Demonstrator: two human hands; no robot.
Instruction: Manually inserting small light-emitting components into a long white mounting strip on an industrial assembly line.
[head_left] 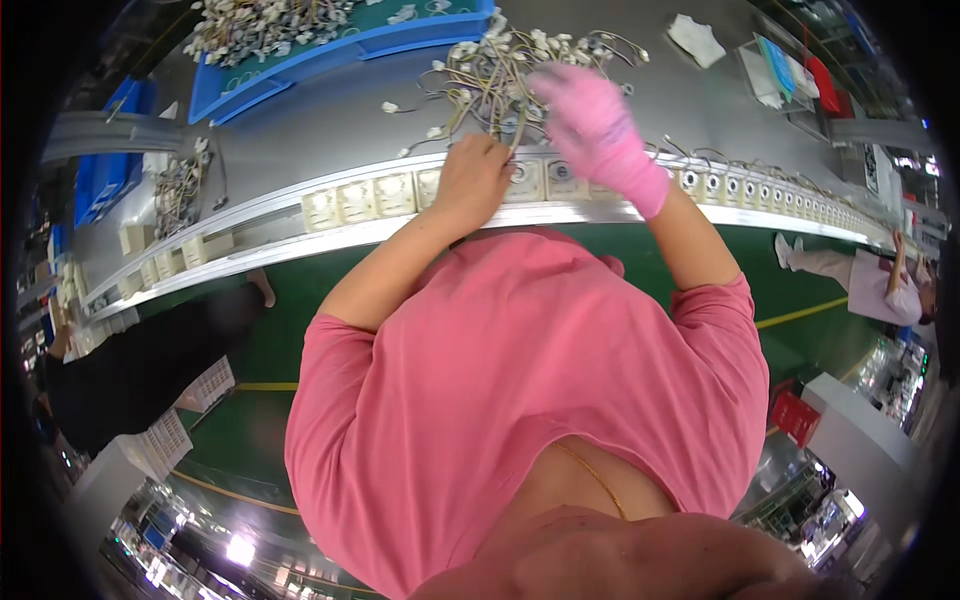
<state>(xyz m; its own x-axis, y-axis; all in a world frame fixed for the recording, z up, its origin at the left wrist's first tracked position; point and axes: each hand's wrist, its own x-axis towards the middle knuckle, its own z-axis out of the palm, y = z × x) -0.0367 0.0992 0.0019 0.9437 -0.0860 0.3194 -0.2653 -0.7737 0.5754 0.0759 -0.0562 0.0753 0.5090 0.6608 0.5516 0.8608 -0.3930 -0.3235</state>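
- Two hands of mine show in the head view; my left hand (474,180) is bare, its fingers bent close together at the edge of the rail (560,213), a cable end beside the fingertips; I cannot tell whether they are clamped on it
- My one gloved right hand (598,130), in pink, is blurred over the cable heap (485,90); I cannot tell whether its fingers are apart or closed on a cable
- One large blue tray (430,36) lies beyond the heap, to its left; it holds a pile of pale connectors (270,25), too many to count
- One more blue bin (95,190) stands far left; I cannot make out its contents; one smaller cable bunch (178,195) lies near it
- Four whitish blocks (357,201) sit in the rail just left of my bare hand, the fourth partly covered; two round-centred blocks (562,177) show between my hands; beyond the glove runs a long row, uncountable
- Two other people are in sight; one in black (150,350) at left, one in pale clothing (870,285) at right
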